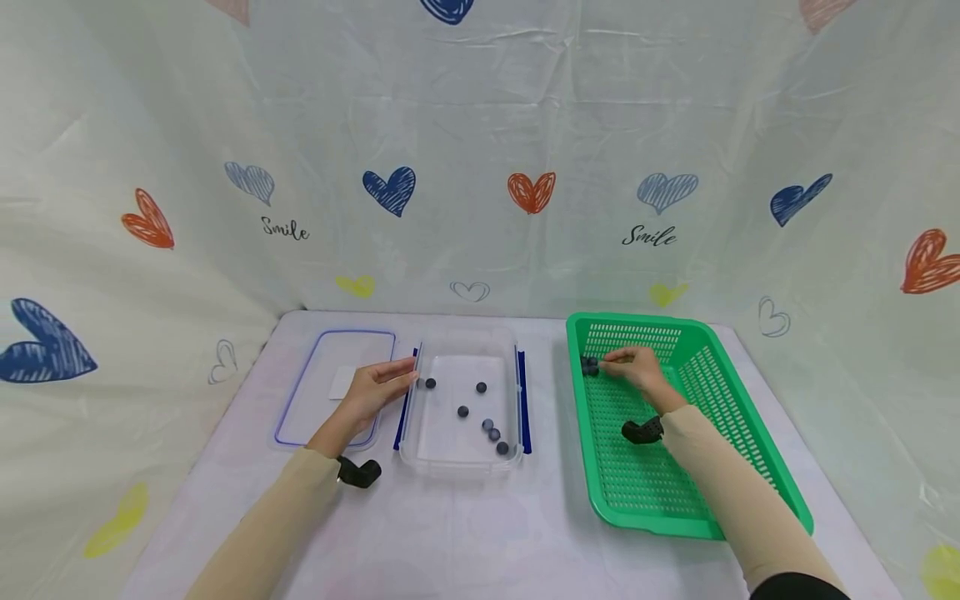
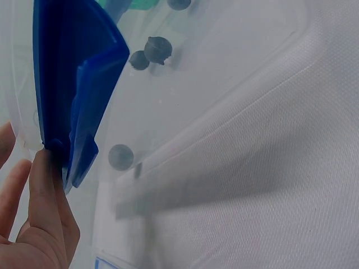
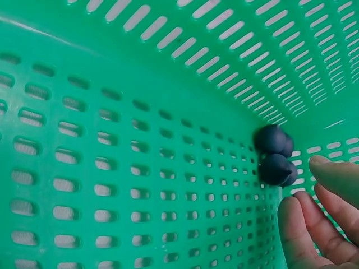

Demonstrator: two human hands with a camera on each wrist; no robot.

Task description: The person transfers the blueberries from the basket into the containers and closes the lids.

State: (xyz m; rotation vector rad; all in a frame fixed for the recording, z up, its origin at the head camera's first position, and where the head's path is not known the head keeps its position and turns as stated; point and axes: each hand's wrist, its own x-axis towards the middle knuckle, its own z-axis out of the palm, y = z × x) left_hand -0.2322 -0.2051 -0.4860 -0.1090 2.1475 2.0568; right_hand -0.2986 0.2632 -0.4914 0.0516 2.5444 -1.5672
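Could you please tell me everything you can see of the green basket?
The green basket looks plastic: rectangular, open-topped, with a smooth rim, slotted walls and a perforated floor. It stands upright on the white table, right of the clear container. Dark berry-like balls sit clustered inside near its left wall; the right hand is inside, beside them.

We see a clear, blue-flapped box (image 1: 438, 437), dark berries (image 1: 482, 387) scattered inside it, a green slotted basket (image 1: 637, 492) to its right, clustered berries (image 3: 272, 168) at the basket's side nearest the box
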